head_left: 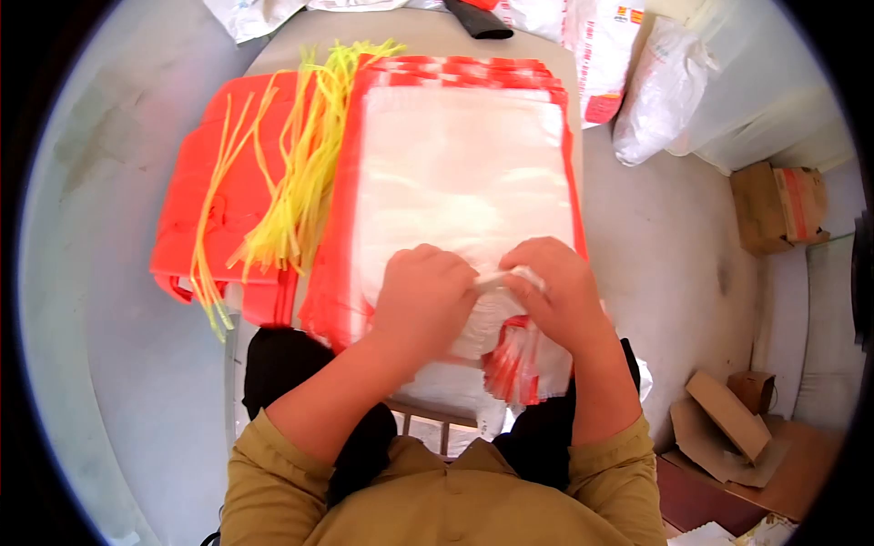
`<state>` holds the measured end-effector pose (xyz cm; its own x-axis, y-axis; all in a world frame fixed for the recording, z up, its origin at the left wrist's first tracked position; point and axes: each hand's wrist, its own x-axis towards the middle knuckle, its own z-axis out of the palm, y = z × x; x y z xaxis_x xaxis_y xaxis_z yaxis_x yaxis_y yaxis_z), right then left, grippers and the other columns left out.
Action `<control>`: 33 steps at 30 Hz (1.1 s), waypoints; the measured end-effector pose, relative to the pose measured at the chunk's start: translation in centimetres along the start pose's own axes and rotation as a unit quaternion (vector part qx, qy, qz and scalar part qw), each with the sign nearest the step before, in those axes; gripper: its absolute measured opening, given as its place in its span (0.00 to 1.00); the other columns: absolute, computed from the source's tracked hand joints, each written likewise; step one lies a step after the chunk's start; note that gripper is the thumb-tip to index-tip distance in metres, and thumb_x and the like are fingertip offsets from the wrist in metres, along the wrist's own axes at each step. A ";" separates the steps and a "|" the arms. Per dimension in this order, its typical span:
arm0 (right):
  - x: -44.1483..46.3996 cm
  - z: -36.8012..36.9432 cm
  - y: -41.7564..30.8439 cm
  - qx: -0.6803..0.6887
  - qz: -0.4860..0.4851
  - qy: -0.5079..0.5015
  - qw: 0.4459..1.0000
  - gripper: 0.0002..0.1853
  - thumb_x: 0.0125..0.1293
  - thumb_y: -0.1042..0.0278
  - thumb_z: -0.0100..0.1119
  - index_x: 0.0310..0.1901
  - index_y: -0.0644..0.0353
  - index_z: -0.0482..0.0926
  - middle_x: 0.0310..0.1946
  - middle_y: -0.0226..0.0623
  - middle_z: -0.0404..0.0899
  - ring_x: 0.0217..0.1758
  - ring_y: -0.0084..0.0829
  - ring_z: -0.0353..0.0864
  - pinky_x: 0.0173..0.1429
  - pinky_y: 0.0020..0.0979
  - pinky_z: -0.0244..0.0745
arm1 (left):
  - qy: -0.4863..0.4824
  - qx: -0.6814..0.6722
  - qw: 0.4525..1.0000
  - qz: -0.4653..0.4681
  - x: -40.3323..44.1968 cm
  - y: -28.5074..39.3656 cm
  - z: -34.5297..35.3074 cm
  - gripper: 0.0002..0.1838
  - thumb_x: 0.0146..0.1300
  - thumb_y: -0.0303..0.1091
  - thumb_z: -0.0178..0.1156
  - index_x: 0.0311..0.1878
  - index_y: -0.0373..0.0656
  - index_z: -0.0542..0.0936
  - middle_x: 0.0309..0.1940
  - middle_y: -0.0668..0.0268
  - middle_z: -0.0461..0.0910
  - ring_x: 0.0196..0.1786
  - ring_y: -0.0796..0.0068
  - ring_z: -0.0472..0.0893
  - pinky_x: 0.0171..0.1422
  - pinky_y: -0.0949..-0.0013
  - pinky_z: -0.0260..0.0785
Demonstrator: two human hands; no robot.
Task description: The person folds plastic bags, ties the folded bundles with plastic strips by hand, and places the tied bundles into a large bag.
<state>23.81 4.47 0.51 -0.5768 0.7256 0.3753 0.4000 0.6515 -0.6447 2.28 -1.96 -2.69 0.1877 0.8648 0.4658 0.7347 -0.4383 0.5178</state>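
A stack of flat plastic bags (464, 155) with red edges and a pale, shiny middle lies in front of me. Over its near end, my left hand (423, 296) is closed, fingers curled around a bunched plastic bag (496, 280). My right hand (555, 287) pinches the same gathered plastic from the other side, thumb towards the left hand. Below the right hand hangs a crumpled red-and-clear end of the plastic (517, 369). Whether a tie is between the fingers cannot be made out.
Yellow plastic strips (296, 182) lie in a loose bundle left of the stack, partly over folded red plastic (214, 191). White sacks (660, 86) stand at the back right. Cardboard boxes (774, 205) are on the floor at right, with an opened carton (728, 432) nearer.
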 end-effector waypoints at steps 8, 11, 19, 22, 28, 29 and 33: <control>-2.1 -3.4 3.4 0.070 0.220 0.068 0.971 0.20 0.78 0.68 0.61 0.68 0.60 0.78 0.62 0.43 0.80 0.54 0.36 0.85 0.63 0.37 0.79 | 0.029 -0.126 0.988 -0.088 0.6 0.1 -0.1 0.13 0.57 0.25 0.69 0.27 0.38 0.72 0.24 0.55 0.75 0.33 0.46 0.76 0.39 0.48 0.67; -2.6 -2.8 3.8 0.102 0.184 0.073 0.975 0.20 0.78 0.68 0.61 0.69 0.60 0.78 0.66 0.45 0.77 0.54 0.35 0.85 0.63 0.37 0.79 | 0.035 -0.134 0.985 -0.101 0.6 0.3 -0.2 0.14 0.59 0.25 0.69 0.27 0.38 0.71 0.23 0.55 0.74 0.32 0.46 0.75 0.38 0.49 0.66; -2.8 -3.2 2.9 0.081 0.169 0.054 0.981 0.21 0.79 0.69 0.59 0.70 0.60 0.77 0.72 0.45 0.73 0.55 0.36 0.84 0.66 0.37 0.78 | 0.033 -0.141 0.985 -0.097 0.5 0.2 -0.1 0.14 0.61 0.26 0.68 0.27 0.38 0.71 0.23 0.54 0.72 0.32 0.46 0.74 0.38 0.50 0.64; -3.4 -4.0 3.6 0.012 0.172 0.044 0.984 0.21 0.82 0.68 0.56 0.72 0.60 0.75 0.76 0.42 0.70 0.56 0.33 0.82 0.69 0.36 0.76 | 0.042 -0.145 0.984 -0.096 0.4 0.1 0.1 0.14 0.62 0.26 0.68 0.27 0.38 0.71 0.24 0.55 0.72 0.33 0.47 0.74 0.39 0.51 0.64; -3.4 -3.6 2.5 0.096 0.189 0.039 0.977 0.22 0.78 0.71 0.59 0.71 0.57 0.78 0.76 0.43 0.71 0.63 0.35 0.80 0.66 0.34 0.76 | 0.038 -0.180 0.973 -0.137 0.3 0.2 0.1 0.14 0.63 0.26 0.68 0.27 0.38 0.71 0.24 0.55 0.71 0.33 0.49 0.73 0.39 0.51 0.63; -3.4 -3.3 2.5 0.107 0.176 0.047 0.977 0.22 0.77 0.72 0.59 0.71 0.57 0.78 0.77 0.42 0.70 0.62 0.33 0.80 0.65 0.33 0.76 | 0.039 -0.179 0.974 -0.133 0.3 0.2 0.1 0.15 0.63 0.26 0.68 0.27 0.38 0.70 0.24 0.55 0.71 0.33 0.49 0.72 0.39 0.51 0.63; -3.6 -3.8 2.6 0.246 0.191 0.004 0.950 0.21 0.77 0.72 0.58 0.70 0.58 0.79 0.74 0.37 0.75 0.60 0.25 0.81 0.63 0.29 0.76 | 0.034 -0.156 0.983 -0.093 0.2 -0.2 0.2 0.14 0.62 0.25 0.68 0.27 0.38 0.70 0.24 0.56 0.71 0.32 0.48 0.73 0.39 0.51 0.63</control>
<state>29.60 4.37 0.00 -0.4510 0.8908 0.0548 0.1963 0.1590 -0.9676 2.34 -1.61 -2.82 0.0174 0.9237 0.3827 0.5140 -0.3366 0.7890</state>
